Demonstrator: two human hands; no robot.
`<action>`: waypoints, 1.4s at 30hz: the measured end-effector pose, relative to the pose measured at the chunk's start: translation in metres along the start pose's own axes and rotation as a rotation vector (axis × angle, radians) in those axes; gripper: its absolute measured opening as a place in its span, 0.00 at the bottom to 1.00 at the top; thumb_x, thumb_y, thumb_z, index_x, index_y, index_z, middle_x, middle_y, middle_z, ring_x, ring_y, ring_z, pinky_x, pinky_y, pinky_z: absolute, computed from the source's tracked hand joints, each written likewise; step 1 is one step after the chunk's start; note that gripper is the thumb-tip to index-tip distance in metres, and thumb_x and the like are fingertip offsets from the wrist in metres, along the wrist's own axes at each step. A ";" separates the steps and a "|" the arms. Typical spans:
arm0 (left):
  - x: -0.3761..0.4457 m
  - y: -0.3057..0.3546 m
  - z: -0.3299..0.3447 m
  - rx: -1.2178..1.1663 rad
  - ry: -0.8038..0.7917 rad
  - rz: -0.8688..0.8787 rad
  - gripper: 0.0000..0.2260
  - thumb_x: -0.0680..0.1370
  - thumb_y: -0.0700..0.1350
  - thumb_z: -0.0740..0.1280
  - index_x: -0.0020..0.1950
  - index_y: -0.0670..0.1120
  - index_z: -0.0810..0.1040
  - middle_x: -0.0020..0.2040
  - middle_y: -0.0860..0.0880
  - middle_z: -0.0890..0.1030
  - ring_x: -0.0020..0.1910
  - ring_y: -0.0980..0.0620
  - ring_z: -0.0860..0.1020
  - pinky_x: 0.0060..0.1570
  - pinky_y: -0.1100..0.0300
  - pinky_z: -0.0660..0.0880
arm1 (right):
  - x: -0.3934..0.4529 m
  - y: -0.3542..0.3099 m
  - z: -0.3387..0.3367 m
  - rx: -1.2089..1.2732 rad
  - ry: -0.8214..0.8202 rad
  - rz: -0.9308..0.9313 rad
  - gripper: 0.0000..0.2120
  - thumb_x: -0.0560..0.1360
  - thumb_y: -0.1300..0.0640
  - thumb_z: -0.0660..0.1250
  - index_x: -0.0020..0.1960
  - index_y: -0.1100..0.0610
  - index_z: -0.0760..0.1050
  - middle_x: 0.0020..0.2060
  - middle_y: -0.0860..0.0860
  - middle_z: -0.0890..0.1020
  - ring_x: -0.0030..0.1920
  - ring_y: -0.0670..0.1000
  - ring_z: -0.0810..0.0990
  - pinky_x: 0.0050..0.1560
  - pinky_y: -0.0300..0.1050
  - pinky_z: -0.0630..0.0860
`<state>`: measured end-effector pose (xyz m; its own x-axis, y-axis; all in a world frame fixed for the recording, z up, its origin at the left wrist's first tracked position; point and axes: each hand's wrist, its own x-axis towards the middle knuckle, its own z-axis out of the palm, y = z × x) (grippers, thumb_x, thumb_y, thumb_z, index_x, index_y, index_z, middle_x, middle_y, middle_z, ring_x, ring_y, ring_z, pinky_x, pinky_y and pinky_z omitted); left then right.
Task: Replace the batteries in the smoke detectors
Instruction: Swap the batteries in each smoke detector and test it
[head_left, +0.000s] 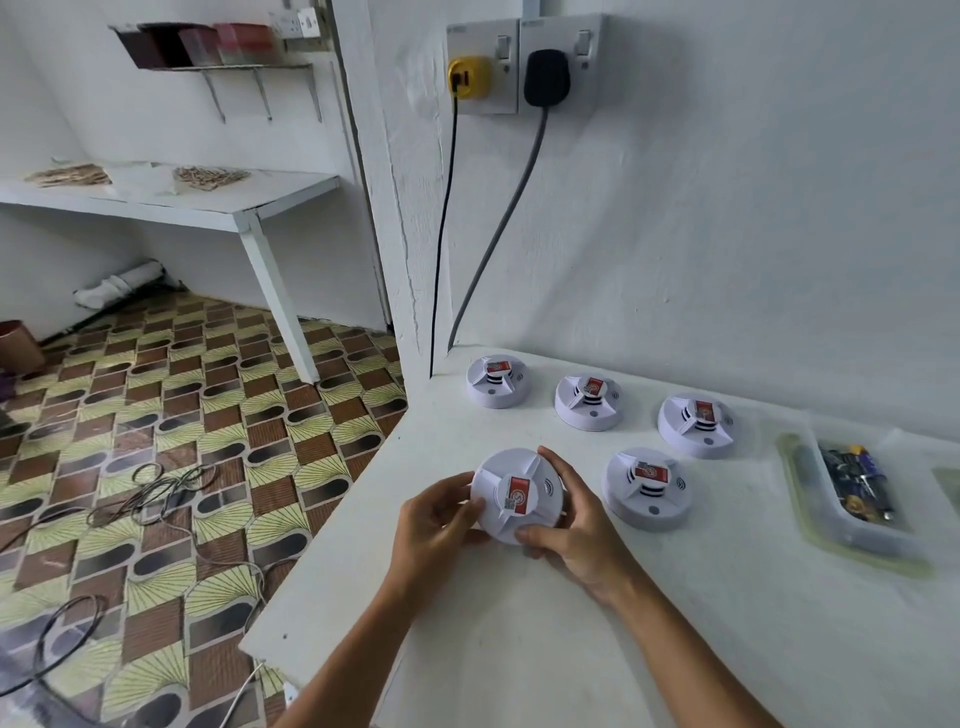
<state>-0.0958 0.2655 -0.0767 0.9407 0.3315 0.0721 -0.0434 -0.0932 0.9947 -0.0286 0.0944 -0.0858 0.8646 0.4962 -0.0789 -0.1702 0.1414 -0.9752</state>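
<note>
We find five detectors on the white counter (519, 649). Left hand (434, 525) and right hand (569, 525) both grip the near-left detector (517, 493) by its rim, fingers curled around it, unit near the counter's left edge. Casing looks closed; no batt. compartment visible. The other four detectors (647, 488) sit apart, untouched, lids on. Batteries lie in a clear tray (857, 530) at right. Our judgement: work at unit 1, opening stage; no swap evident; approx. all remaining.
</note>
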 end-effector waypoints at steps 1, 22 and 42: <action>0.000 0.000 0.000 0.005 0.001 0.001 0.11 0.77 0.37 0.68 0.60 0.41 0.80 0.50 0.45 0.85 0.49 0.45 0.84 0.45 0.43 0.82 | 0.000 0.000 0.000 0.003 -0.001 0.001 0.41 0.61 0.68 0.73 0.67 0.41 0.67 0.57 0.53 0.79 0.47 0.54 0.79 0.36 0.48 0.76; 0.000 0.001 0.002 0.032 0.012 0.007 0.11 0.77 0.36 0.67 0.58 0.45 0.81 0.50 0.48 0.85 0.48 0.48 0.84 0.44 0.47 0.82 | 0.003 0.007 -0.004 -0.025 0.011 -0.005 0.41 0.62 0.67 0.73 0.65 0.35 0.68 0.57 0.49 0.81 0.51 0.56 0.80 0.39 0.49 0.77; 0.000 0.002 0.003 0.003 0.017 0.008 0.11 0.78 0.35 0.66 0.56 0.47 0.81 0.49 0.48 0.86 0.48 0.47 0.84 0.45 0.48 0.82 | 0.004 0.004 -0.008 0.007 -0.015 0.030 0.37 0.62 0.65 0.65 0.67 0.41 0.70 0.57 0.53 0.81 0.53 0.55 0.80 0.39 0.47 0.77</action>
<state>-0.0948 0.2623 -0.0748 0.9346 0.3462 0.0816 -0.0500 -0.0991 0.9938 -0.0219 0.0905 -0.0911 0.8520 0.5129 -0.1046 -0.1988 0.1321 -0.9711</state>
